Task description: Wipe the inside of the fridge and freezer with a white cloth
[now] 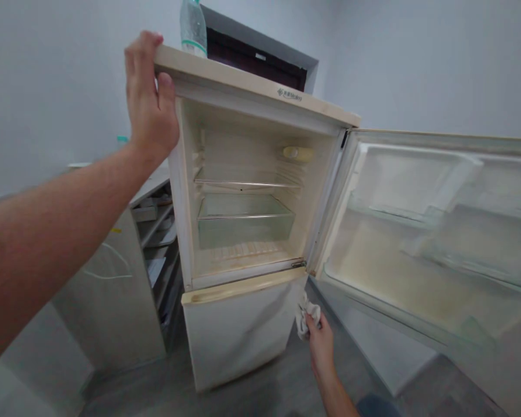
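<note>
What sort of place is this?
Indoors, possibly an office or storage corner: a refrigerator with its upper door open, a cabinet whose shelves hold what look like papers, and plain walls.

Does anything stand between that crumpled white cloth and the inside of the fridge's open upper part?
Nothing visible does. The right hand holds the crumpled white cloth low, near the white lower door; the cream upper compartment is uncovered in front, its pale hinged door swung out to the right.

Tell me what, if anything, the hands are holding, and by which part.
The right hand holds a bunched pale cloth by its lower right side. The left hand grips the fridge at its top left corner.
</note>
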Available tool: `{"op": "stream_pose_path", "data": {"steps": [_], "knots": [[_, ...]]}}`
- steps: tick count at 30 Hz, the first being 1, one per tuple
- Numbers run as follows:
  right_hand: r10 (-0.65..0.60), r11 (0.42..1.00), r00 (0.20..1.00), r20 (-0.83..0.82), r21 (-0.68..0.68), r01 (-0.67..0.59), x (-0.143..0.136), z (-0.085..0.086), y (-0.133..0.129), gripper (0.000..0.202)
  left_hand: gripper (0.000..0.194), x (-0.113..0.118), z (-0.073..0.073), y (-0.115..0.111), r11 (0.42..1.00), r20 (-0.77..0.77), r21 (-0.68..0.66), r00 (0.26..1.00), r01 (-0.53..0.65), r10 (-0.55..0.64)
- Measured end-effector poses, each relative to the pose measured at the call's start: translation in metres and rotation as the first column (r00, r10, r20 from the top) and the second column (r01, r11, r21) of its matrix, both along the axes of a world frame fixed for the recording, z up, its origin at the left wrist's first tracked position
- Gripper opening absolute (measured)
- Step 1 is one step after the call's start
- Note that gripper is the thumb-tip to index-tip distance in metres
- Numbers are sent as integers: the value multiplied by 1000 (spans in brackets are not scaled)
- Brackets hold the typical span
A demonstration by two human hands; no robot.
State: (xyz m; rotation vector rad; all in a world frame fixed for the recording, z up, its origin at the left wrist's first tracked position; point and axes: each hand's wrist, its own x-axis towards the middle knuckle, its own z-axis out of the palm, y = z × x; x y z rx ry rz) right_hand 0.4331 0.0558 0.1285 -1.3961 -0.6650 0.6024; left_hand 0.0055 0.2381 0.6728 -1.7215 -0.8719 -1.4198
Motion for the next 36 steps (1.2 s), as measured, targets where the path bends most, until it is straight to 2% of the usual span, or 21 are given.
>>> {"op": "stream_pose_path", "data": {"steps": [2, 4, 8, 13, 17, 20, 22, 24, 26, 27, 28, 30, 31, 33, 35, 36], "knots": [[-40, 999, 996, -79, -37, 37, 15, -8, -29, 75, 86, -2, 1, -5, 999, 15, -25, 1000, 23, -23], [-81, 996, 989, -123, -58, 75, 28, -8, -57, 80, 79, -3, 3, -11, 998, 38, -48, 998, 50, -48], [-146, 989, 984, -105, -30, 144, 66, 8, -95, 83, 76, -3, 9, -23, 990, 45, -71, 992, 121, -118], [-205, 977, 975, -82, 34, 208, 117, 33, -117, 85, 84, 4, 19, -32, 982, 104, -152, 990, 116, -101], [-216, 967, 974, -73, 122, 224, 129, 54, -123, 79, 85, 11, 22, -34, 971, 224, -191, 969, 145, -101], [-137, 976, 988, -71, 161, 147, 130, 90, -127, 83, 87, 25, 24, -36, 975, 326, -156, 940, 155, -98], [-93, 978, 996, 0, 185, 91, 129, 130, -130, 82, 89, 43, 22, -40, 986, 271, -100, 957, 130, -98], [-99, 972, 987, 124, 224, 69, 128, 181, -133, 76, 89, 69, 9, -45, 986, 123, -51, 981, 156, -148], [-131, 959, 958, 257, 279, 56, 127, 236, -136, 74, 79, 101, -20, -52, 962, -50, -64, 962, 265, -268], [-163, 946, 934, 318, 320, 56, 127, 263, -136, 73, 75, 118, -42, -55, 956, -114, -88, 951, 279, -288], [-185, 935, 907, 378, 353, 44, 127, 288, -136, 71, 66, 135, -68, -59, 945, -148, -133, 937, 299, -318], [-226, 914, 858, 461, 406, 22, 129, 329, -132, 66, 53, 168, -132, -67, 862, -219, -383, 874, 331, -433], [-240, 904, 840, 488, 427, 10, 130, 345, -129, 63, 49, 184, -167, -72, 792, -196, -509, 851, 337, -488], [-262, 886, 812, 522, 464, -12, 135, 369, -123, 57, 50, 214, -237, -80, 586, -79, -735, 816, 340, -573], [-274, 870, 779, 564, 490, -48, 140, 385, -115, 51, 55, 242, -302, -82, 401, 87, -819, 779, 411, -621], [-282, 864, 758, 588, 500, -66, 143, 391, -112, 47, 60, 256, -331, -80, 341, 140, -833, 763, 435, -631]]}}
